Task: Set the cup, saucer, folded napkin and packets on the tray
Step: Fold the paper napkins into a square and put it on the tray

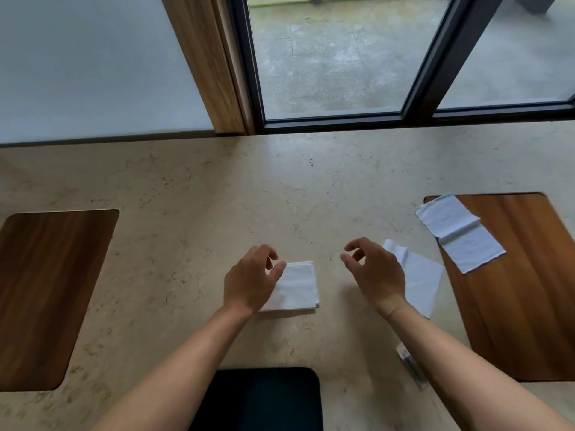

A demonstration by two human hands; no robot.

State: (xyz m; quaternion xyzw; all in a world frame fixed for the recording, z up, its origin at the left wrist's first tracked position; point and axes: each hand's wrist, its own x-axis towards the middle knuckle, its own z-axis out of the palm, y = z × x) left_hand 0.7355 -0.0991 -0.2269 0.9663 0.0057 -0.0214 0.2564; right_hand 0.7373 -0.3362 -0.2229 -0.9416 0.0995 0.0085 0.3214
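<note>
A folded napkin (295, 286) lies flat near the middle of the worktop (202, 188), a near square with its edges roughly parallel to the worktop's near edge. The left hand (252, 279) covers its left edge, fingers loosely curled and spread, gripping nothing. The right hand (371, 267) hovers just right of it, fingers curled and apart, empty. Behind that hand lies a second napkin (420, 281), partly unfolded. A cloth (457, 231) lies aslant across the far left corner of the right wooden inlay (513, 306). A packet (412, 365) lies beside the right forearm; its print is too blurred to read.
</note>
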